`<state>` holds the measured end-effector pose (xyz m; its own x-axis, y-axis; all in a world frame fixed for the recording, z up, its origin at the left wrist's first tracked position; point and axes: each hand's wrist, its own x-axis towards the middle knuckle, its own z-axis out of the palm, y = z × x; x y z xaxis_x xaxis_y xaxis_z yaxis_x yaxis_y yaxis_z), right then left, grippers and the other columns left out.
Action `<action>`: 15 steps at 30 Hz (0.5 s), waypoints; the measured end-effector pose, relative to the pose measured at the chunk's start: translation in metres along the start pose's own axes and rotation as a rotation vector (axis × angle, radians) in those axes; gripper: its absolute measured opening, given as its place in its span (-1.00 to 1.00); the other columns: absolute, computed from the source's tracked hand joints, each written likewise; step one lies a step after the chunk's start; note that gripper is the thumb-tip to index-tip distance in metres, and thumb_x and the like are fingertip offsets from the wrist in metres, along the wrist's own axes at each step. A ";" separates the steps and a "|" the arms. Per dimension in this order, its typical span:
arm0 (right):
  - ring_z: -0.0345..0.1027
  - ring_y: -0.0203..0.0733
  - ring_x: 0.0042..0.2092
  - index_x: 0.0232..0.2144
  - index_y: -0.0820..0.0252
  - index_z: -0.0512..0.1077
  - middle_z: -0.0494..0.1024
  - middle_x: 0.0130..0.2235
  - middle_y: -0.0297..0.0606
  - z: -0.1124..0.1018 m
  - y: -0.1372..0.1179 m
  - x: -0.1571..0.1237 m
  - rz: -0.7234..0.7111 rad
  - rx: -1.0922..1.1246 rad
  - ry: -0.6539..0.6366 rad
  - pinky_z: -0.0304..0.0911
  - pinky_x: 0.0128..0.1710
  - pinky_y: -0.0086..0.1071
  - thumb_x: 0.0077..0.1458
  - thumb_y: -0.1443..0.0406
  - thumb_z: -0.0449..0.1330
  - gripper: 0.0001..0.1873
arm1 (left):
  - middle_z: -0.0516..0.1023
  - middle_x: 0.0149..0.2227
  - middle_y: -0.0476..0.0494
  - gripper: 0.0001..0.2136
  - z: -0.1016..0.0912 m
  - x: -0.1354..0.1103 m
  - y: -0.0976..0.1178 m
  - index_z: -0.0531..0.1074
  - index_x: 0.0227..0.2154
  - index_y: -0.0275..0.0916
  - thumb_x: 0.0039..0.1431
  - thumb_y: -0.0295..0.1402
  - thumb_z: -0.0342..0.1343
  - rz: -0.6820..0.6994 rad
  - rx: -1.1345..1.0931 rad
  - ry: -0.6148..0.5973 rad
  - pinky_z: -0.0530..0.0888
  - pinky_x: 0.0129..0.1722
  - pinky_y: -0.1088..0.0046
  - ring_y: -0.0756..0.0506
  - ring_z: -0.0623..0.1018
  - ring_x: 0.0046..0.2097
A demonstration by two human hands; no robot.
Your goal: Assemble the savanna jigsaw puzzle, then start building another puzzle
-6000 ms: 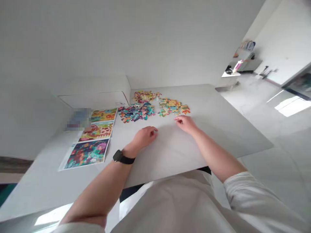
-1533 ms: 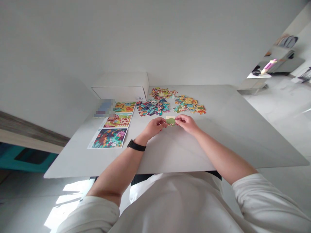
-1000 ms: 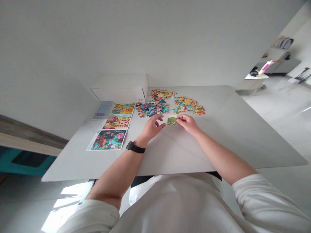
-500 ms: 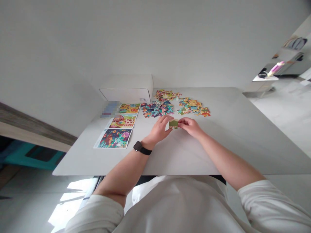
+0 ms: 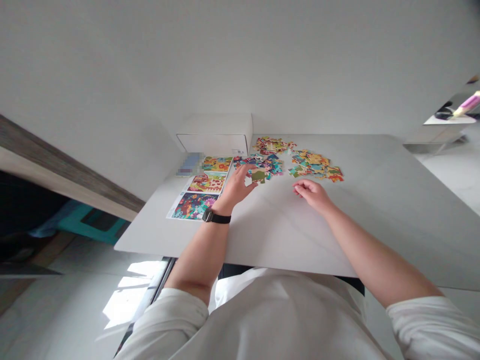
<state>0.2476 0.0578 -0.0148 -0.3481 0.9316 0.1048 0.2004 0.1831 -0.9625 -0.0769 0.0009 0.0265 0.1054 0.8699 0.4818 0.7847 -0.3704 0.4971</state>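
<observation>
My left hand (image 5: 237,187), with a black watch on the wrist, grips a mostly green puzzle piece (image 5: 258,176) between thumb and fingers. That piece is held at the near edge of a heap of dark blue and teal puzzle pieces (image 5: 275,165). To the right, my right hand (image 5: 311,192) is closed with its fingers curled in, and nothing shows between them. It is just in front of a second heap of yellow and orange puzzle pieces (image 5: 315,162), apart from the green piece.
A third heap of puzzle pieces (image 5: 272,145) lies at the back beside a white box (image 5: 213,144). Picture sheets (image 5: 195,204) lie in a column at the left of the white table (image 5: 270,230). A wall stands behind the table.
My right hand has let go of the green puzzle piece and is apart from it. My left hand has carried the piece away to the blue heap. The view has shifted left.
</observation>
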 end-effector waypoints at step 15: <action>0.58 -0.02 -0.18 -0.17 0.07 0.64 0.73 -0.23 -0.15 -0.002 0.000 0.000 -0.016 -0.028 -0.015 0.49 -0.18 -0.19 0.12 -0.16 0.40 -0.52 | 0.61 0.08 -0.21 -0.58 -0.006 -0.002 -0.017 0.53 0.12 -0.18 0.20 -0.39 0.39 -0.045 0.059 -0.245 0.55 -0.03 0.28 -0.13 0.60 -0.18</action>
<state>0.2496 0.0582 -0.0141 -0.3648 0.9239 0.1157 0.2206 0.2066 -0.9532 -0.0936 0.0031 0.0212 0.2093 0.9406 0.2671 0.8254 -0.3165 0.4675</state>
